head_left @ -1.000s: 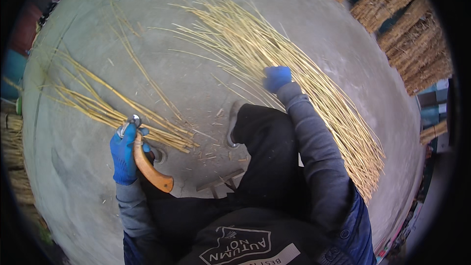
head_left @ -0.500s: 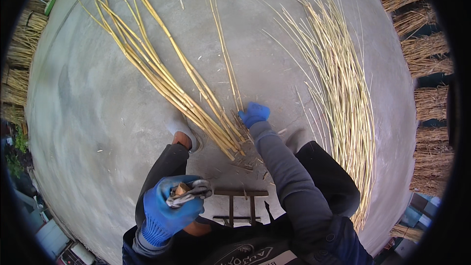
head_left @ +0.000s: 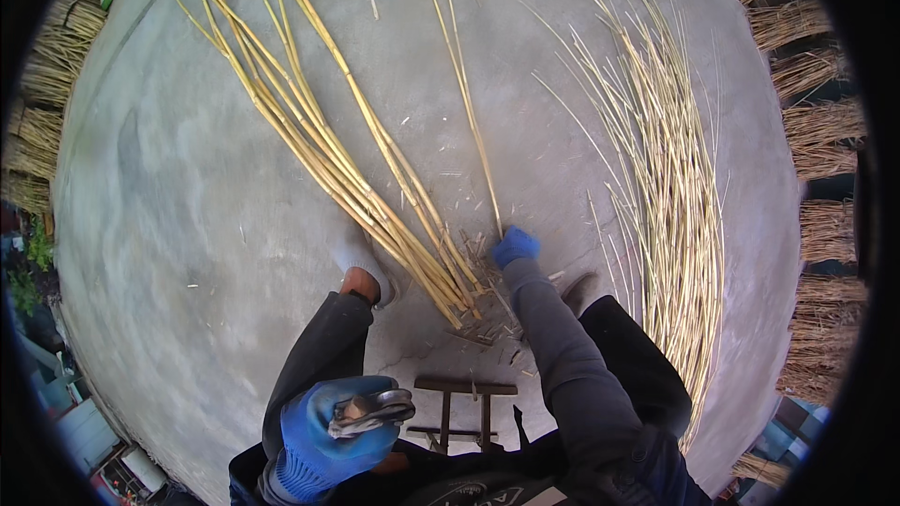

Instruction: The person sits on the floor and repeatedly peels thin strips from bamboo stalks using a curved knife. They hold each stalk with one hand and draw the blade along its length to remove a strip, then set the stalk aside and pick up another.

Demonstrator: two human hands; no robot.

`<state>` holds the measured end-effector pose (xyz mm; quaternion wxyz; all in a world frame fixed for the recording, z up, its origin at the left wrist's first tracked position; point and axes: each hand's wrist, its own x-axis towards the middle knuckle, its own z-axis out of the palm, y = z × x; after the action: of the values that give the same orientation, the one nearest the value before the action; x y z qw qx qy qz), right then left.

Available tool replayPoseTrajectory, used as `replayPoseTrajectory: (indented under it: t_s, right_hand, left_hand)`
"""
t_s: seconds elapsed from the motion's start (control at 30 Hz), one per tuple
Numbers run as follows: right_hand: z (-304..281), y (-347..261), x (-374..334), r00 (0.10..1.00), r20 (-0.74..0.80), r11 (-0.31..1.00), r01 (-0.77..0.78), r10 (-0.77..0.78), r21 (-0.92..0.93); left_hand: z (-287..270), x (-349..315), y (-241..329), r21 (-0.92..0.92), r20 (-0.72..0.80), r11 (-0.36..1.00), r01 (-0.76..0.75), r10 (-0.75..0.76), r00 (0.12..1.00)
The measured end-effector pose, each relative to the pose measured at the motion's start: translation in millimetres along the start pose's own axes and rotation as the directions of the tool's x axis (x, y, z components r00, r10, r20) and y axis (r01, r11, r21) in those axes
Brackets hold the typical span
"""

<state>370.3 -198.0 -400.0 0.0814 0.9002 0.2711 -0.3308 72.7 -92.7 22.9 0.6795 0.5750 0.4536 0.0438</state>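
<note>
My left hand (head_left: pixel 323 440), in a blue glove, is closed round a hand tool (head_left: pixel 375 409) with a grey curved metal part and a brown wooden piece. Its exact kind is hard to make out. Farther forward, my blue-gloved right hand (head_left: pixel 516 245) grips the near end of two thin yellow canes (head_left: pixel 476 131) that stretch away over the floor. Left of that hand lies a loose group of thicker yellow canes (head_left: pixel 328 155), near ends close together and far ends spread. Short broken scraps (head_left: pixel 483 319) litter the floor around those ends.
A long pile of thin pale canes (head_left: pixel 675 187) lies on the concrete floor (head_left: pixel 187 206) at my right. A low wooden frame (head_left: pixel 466 384) stands between my legs. Dry bundles (head_left: pixel 816 141) line the right edge, with more bundles (head_left: pixel 47 84) along the left.
The whole view has shifted slightly. My right hand has moved right, away from the thicker canes, swinging the near end of the thin canes with it. The left hand keeps hold of the tool.
</note>
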Motion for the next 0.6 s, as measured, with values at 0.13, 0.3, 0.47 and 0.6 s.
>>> replayPoseTrajectory:
  t_s: [0.13, 0.3, 0.47, 0.6]
  right_hand:
    - [-1, 42, -33, 0.985, 0.081, 0.989, 0.147, -0.149, 0.033]
    - [-14, 78, -73, 0.978, 0.069, 0.98, 0.199, -0.197, -0.022]
    - [-49, 88, -116, 0.942, -0.087, 0.941, 0.331, -0.325, 0.072]
    - [-92, 81, -160, 0.907, 0.039, 0.776, 0.336, -0.42, 0.534]
  left_hand:
    - [9, -4, 12, 0.058, -0.119, 0.996, 0.069, -0.061, 0.991]
    - [21, -2, 9, -0.013, -0.202, 0.998, -0.056, 0.053, 0.978]
    - [24, 1, 2, -0.084, -0.228, 0.983, -0.161, 0.138, 0.964]
    - [23, 7, 8, 0.042, -0.242, 0.966, -0.255, 0.258, 0.935]
